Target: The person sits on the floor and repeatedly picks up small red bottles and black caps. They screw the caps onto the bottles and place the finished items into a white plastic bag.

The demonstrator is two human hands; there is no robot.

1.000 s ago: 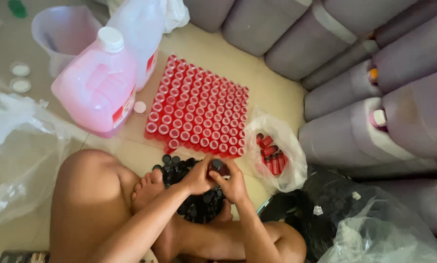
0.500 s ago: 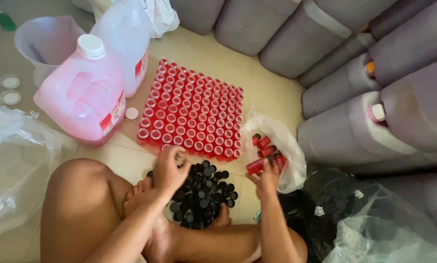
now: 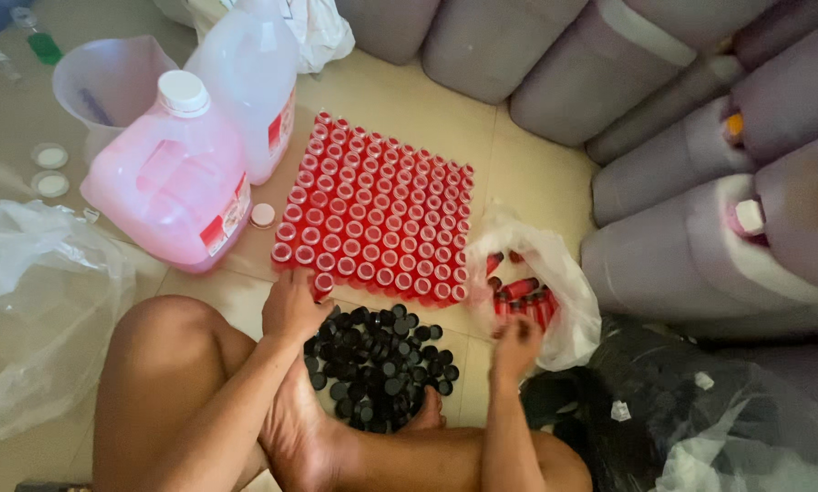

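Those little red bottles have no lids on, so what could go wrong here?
The left hand grips one open small red bottle at the corner of the tightly packed block of bottles; a bump might tip its neighbours and spill them. The black caps lie loose by the foot and could scatter. The right hand is by the plastic bag, which might slump.

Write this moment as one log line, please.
left hand: shut on small red bottle | right hand: open, at plastic bag | black caps: on floor between

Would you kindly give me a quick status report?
Left hand on a red bottle at the block's corner. Right hand empty by the bag. Black caps between.
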